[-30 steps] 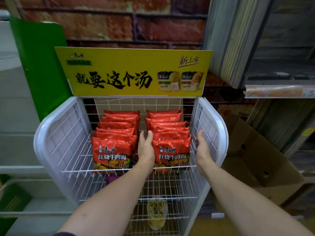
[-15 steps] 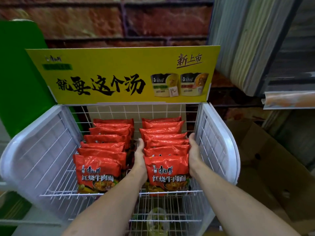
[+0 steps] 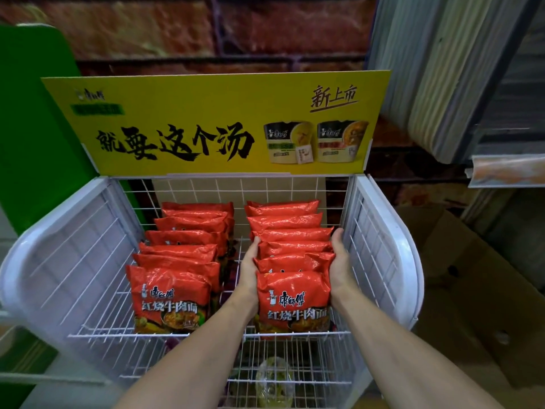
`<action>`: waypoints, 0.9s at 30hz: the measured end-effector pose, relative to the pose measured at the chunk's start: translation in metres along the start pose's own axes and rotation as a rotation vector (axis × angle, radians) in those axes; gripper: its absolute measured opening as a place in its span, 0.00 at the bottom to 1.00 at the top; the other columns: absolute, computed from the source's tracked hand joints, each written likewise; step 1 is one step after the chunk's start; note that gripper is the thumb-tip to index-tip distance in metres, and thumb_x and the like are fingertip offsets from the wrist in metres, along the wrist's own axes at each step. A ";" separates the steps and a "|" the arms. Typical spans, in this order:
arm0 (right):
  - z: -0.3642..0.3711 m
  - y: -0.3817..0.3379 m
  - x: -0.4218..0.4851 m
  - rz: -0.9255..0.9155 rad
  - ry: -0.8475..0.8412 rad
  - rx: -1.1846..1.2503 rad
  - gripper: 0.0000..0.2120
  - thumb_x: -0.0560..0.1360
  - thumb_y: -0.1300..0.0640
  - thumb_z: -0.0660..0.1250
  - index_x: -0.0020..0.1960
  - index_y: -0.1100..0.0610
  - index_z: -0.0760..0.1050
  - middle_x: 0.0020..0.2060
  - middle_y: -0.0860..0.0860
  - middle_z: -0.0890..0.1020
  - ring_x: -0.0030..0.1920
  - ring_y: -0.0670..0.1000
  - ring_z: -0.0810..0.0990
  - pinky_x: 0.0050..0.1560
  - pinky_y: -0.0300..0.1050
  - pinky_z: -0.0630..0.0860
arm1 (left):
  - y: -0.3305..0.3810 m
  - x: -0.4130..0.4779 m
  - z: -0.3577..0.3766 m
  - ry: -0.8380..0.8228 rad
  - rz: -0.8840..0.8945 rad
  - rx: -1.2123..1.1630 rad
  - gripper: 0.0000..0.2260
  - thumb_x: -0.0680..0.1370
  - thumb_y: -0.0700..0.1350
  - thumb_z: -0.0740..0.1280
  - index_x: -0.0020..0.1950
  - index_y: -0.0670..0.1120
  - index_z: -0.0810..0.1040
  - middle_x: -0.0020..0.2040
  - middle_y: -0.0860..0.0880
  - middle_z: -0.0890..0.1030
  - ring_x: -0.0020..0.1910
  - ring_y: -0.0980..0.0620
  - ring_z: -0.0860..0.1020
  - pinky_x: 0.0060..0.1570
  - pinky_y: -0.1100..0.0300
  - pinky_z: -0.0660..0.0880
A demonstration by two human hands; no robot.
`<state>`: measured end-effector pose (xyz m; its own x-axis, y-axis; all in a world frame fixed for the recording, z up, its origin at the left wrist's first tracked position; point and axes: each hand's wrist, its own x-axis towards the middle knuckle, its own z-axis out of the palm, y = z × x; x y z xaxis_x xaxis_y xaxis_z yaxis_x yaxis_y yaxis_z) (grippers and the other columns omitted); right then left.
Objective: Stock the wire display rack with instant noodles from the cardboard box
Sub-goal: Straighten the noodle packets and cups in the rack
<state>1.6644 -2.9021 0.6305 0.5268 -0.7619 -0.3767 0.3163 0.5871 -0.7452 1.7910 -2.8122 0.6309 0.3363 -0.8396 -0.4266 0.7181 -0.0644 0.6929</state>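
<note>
**A:** Any word on the stock?

**B:** Two rows of red noodle packs standing in the wire display rack [image 3: 383,231] — left row [image 3: 174,290] well off the left wall, right row [image 3: 292,293] near the right wall; front packs up against the front edge.

**A:** And the hands?

**B:** Left hand [image 3: 249,267] flat on the right row's left side; right hand [image 3: 339,261] flat on its right side — fingers straight, pressing inward, curled round nothing. Cardboard box [image 3: 472,276] just beside the rack's right wall; yellow sign [image 3: 206,113] along the back edge.
</note>
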 end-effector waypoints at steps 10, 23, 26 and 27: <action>-0.008 -0.008 -0.013 -0.129 0.050 -0.029 0.29 0.80 0.32 0.53 0.67 0.50 0.75 0.52 0.57 0.87 0.52 0.60 0.86 0.54 0.60 0.81 | 0.009 -0.009 -0.010 0.079 0.146 0.039 0.26 0.84 0.65 0.53 0.55 0.49 0.82 0.45 0.43 0.88 0.41 0.43 0.87 0.48 0.46 0.79; 0.024 -0.046 -0.005 -0.078 0.082 -0.143 0.28 0.81 0.31 0.51 0.62 0.51 0.76 0.45 0.56 0.82 0.49 0.59 0.83 0.47 0.54 0.79 | 0.058 -0.006 0.026 0.126 0.140 0.146 0.31 0.79 0.71 0.57 0.54 0.46 0.85 0.48 0.41 0.88 0.42 0.42 0.87 0.41 0.51 0.80; 0.024 -0.053 0.007 -0.063 0.090 -0.169 0.33 0.81 0.32 0.51 0.75 0.53 0.67 0.52 0.59 0.82 0.50 0.59 0.83 0.45 0.53 0.78 | 0.058 0.008 0.027 0.161 0.122 0.142 0.32 0.80 0.70 0.57 0.54 0.44 0.85 0.49 0.40 0.87 0.42 0.41 0.87 0.42 0.50 0.80; 0.027 -0.054 0.010 -0.058 0.083 -0.189 0.34 0.81 0.32 0.51 0.75 0.55 0.68 0.55 0.62 0.82 0.52 0.60 0.83 0.47 0.54 0.79 | 0.057 0.013 0.027 0.163 0.125 0.140 0.32 0.80 0.70 0.56 0.53 0.44 0.85 0.48 0.40 0.88 0.41 0.42 0.87 0.42 0.50 0.80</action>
<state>1.6738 -2.9338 0.6819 0.4425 -0.8176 -0.3684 0.1867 0.4858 -0.8539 1.8198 -2.8410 0.6802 0.5190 -0.7484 -0.4128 0.5774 -0.0492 0.8150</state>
